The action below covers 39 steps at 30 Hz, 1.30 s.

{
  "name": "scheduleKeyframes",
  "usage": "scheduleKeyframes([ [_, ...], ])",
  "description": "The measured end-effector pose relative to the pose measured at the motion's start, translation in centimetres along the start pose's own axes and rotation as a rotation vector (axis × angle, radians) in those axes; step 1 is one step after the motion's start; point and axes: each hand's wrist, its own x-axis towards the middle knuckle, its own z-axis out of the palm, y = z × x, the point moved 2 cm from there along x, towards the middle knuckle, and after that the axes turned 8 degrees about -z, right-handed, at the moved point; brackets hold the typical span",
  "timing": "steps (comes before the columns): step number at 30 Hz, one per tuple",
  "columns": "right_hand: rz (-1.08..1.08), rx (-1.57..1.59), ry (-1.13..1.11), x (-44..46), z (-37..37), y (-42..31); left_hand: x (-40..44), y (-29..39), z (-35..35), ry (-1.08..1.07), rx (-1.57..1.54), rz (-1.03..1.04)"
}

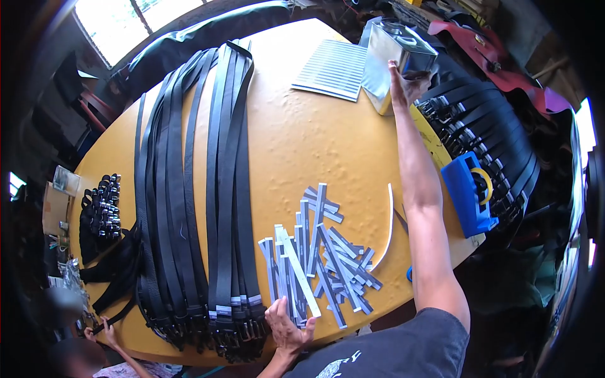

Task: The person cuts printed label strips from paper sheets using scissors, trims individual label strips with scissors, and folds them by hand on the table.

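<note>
My right hand [409, 85] reaches far forward with its fingers spread against the side of a shiny metal can [381, 60]; whether it grips the can is unclear. Near the front edge, my left hand [290, 327] rests with fingers apart at the lower end of a loose pile of grey and white label strips [315, 252]. Just left of that hand lie the buckle ends of long black belts [227, 170], laid side by side across the yellow table [296, 138]. A sheet of striped strips [331, 68] lies left of the can.
A blue tape dispenser [466, 195] stands at the right edge, beside more black belts [498, 132]. Buckles [104, 208] are heaped at the far left. At the lower left, another person's hands [108, 334] hold a black strap. A curved white strip [387, 227] lies by my right arm.
</note>
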Motion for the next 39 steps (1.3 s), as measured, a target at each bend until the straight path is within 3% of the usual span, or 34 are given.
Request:
scheduleKeyframes([
  [5,-0.091,0.149,-0.046,-0.1,0.3,0.7,0.1,-0.1,-0.1,0.015,-0.012,0.016],
  [11,-0.083,-0.043,-0.346,1.4,-1.7,0.9,0.1,0.3,-0.3,0.085,-0.136,0.006],
  [14,-0.185,-0.088,-0.528,-0.4,-4.7,-0.2,0.2,0.7,-0.4,0.128,-0.173,-0.041],
  [16,-0.256,-0.154,-0.596,-2.6,-9.4,-3.5,0.0,0.3,-0.2,0.152,-0.224,-0.054],
  [17,0.012,0.143,-0.872,-3.9,-13.9,-7.2,0.0,0.1,0.0,0.163,-0.209,-0.048],
  [19,-0.059,0.436,-0.890,-8.3,-18.5,-6.8,0.2,-0.4,0.3,0.219,-0.218,-0.010],
  [22,0.021,0.416,-1.146,-14.2,-30.3,-12.5,-0.2,-0.7,0.0,0.176,-0.251,-0.021],
  [26,0.136,0.208,-1.326,-20.7,-39.7,-16.5,0.0,-0.5,-0.5,0.169,-0.302,-0.027],
  [39,0.031,0.266,-1.382,-27.5,-44.1,-18.4,1.0,0.6,-2.1,-0.060,-0.227,-0.159],
])
